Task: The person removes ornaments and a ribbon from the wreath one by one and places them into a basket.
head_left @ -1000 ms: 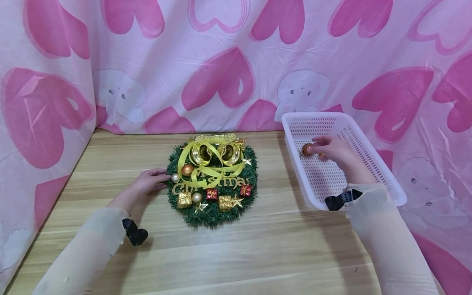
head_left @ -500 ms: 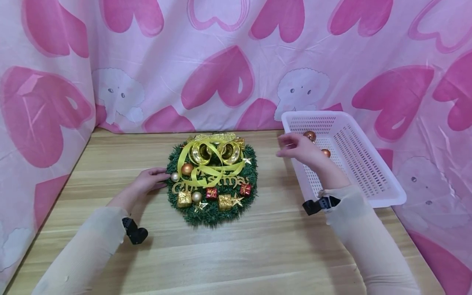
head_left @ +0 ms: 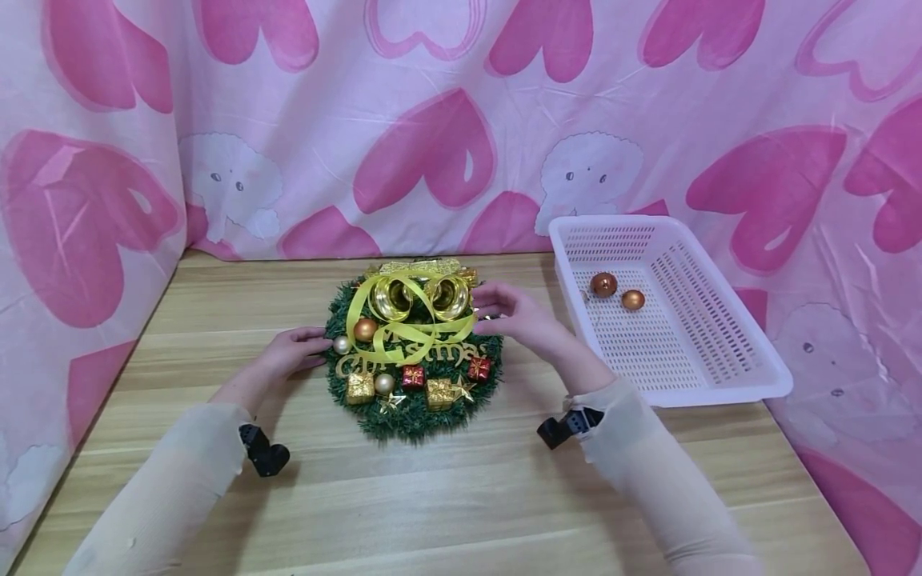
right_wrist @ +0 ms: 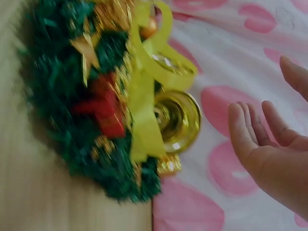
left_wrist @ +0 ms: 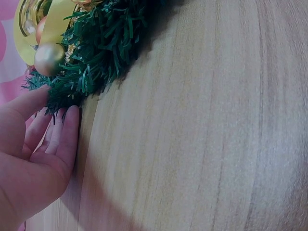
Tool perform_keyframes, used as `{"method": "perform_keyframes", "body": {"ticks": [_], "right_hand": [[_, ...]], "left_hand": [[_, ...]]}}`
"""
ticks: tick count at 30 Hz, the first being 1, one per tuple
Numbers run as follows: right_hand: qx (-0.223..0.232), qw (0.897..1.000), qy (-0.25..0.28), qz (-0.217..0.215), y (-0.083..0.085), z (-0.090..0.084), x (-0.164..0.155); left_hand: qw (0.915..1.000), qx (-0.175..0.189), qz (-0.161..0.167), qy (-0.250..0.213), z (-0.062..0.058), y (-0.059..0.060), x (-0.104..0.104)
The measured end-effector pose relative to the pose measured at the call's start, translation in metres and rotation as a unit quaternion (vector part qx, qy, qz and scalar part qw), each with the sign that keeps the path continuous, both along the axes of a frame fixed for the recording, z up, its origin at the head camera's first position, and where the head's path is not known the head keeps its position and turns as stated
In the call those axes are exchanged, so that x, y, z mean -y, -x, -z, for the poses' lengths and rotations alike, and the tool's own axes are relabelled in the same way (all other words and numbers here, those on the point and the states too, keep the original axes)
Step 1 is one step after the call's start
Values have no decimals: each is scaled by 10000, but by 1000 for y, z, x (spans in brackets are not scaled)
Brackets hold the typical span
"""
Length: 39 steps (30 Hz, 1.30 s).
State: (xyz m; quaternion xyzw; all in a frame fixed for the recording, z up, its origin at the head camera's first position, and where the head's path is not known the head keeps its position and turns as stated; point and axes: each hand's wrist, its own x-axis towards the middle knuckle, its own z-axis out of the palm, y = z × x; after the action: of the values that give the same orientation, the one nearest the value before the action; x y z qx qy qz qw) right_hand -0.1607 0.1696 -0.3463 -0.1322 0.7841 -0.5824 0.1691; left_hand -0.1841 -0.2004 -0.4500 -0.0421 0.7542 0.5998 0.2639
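Left hand [head_left: 291, 356] flat on counter [head_left: 461, 480], fingers [left_wrist: 67, 130] straight, tips touching wreath [head_left: 414, 356] left edge. Right hand [head_left: 515, 316] hovers over wreath's right side, fingers [right_wrist: 245, 130] relaxed, apart, holding nothing. White basket [head_left: 720, 376] right of right-hand fingers holds two copper baubles [head_left: 603, 284].

- The left hand [head_left: 291, 355] lies low and flat, palm down, fingers [left_wrist: 67, 132] straight and close together, thumb stretched out beside them; it grips nothing.
- The left forearm runs back toward the lower left in a pale sheer sleeve [head_left: 173, 472], with a small black device [head_left: 264, 458] at the wrist.
- The right hand [head_left: 515, 314] is raised, palm turned inward and fingers [right_wrist: 245, 130] loosely extended and slightly spread, holding nothing.
- The right forearm angles back toward the lower right in a matching sleeve, a black device [head_left: 569, 424] strapped at its wrist.
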Motion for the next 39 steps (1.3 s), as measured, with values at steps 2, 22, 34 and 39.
{"method": "perform_keyframes", "body": {"ticks": [2, 22, 34, 39], "right_hand": [[2, 9999, 122, -122, -2, 6, 8], [249, 9919, 131, -1240, -15, 46, 81], [-82, 9904, -383, -1326, -14, 60, 99], [-261, 9877, -670, -1389, -14, 64, 103]], "left_hand": [[10000, -9, 10, 11, 0, 0, 0], [9999, 58, -28, 92, -1, 0, 1], [9997, -89, -20, -240, 6, 2, 5], [9996, -109, -10, -245, 9, 4, 7]]}}
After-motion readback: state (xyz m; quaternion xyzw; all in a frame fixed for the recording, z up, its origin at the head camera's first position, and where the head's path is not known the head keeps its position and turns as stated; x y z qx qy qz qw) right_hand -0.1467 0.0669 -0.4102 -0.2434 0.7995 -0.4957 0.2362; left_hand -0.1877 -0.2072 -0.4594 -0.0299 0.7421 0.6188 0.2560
